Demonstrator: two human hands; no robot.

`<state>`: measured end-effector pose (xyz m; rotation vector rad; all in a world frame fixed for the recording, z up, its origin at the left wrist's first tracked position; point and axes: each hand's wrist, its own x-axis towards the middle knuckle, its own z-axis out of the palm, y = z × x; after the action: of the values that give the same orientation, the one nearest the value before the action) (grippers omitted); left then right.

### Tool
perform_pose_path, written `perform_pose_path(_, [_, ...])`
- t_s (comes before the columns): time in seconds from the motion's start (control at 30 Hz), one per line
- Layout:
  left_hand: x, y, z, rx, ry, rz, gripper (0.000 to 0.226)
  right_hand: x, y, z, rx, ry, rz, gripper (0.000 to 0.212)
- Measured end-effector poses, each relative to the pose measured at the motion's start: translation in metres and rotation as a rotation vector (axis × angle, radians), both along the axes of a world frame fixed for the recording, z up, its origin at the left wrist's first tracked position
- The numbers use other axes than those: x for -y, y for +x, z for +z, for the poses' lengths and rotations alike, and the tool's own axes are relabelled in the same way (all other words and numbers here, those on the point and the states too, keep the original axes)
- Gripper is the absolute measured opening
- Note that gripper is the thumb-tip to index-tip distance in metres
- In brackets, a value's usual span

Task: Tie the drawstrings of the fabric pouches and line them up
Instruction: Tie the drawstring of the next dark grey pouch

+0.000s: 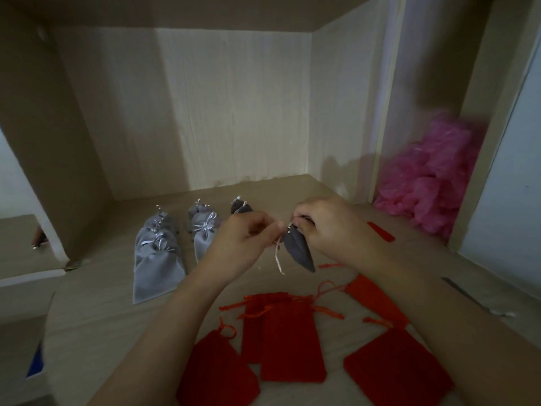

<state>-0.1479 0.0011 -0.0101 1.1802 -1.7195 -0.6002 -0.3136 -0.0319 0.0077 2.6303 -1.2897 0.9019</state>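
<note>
A small dark grey pouch (298,250) hangs in the air above the wooden surface (96,312). My right hand (330,227) grips its gathered neck. My left hand (243,241) pinches its pale drawstring (278,256), whose loose end dangles below. Tied light grey pouches lie in two columns behind my left hand: a left column (158,259) and a shorter one (203,230). Another dark grey pouch (241,207) lies further back. Several red pouches (289,338) with loose red strings are spread on the surface in front of me.
The work surface sits inside a wooden cabinet with a back wall (234,112) and side panels. A heap of pink plastic bags (433,183) is piled at the right. A red strip (382,231) lies by my right wrist.
</note>
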Motion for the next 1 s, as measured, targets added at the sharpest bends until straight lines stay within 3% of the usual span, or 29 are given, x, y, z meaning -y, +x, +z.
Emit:
perform_pose_path(0.07, [0.001,-0.001,-0.002,-0.029,0.017,0.005,0.010,0.001,0.001,0.000,-0.001,0.002,0.002,0.019])
perform_pose_path(0.2, [0.003,0.000,-0.002,-0.128,0.063,0.030,0.012,0.000,-0.001,0.000,0.028,-0.026,-0.010,0.019])
perform_pose_path(0.37, [0.003,0.001,-0.002,0.024,0.108,0.082,0.013,0.000,0.005,-0.002,-0.040,0.000,-0.082,0.022])
perform_pose_path(0.5, [0.001,-0.001,0.001,-0.287,0.275,-0.028,0.023,0.002,0.002,-0.004,-0.005,-0.001,-0.135,0.026])
perform_pose_path(0.7, [0.003,0.003,0.005,-0.643,0.391,-0.145,0.018,0.009,-0.004,-0.011,-0.001,-0.058,-0.174,0.026])
perform_pose_path(0.87, [0.002,0.000,0.006,-0.707,0.317,-0.142,0.014,0.006,0.002,-0.014,-0.043,-0.054,-0.113,0.050])
perform_pose_path(0.93, [0.002,-0.001,0.006,-0.709,0.300,-0.136,0.014,0.005,0.002,-0.013,0.025,0.029,-0.060,0.042])
perform_pose_path(1.0, [0.003,0.000,0.005,-0.723,0.284,-0.142,0.013,0.003,0.000,-0.007,0.226,0.240,0.009,0.023])
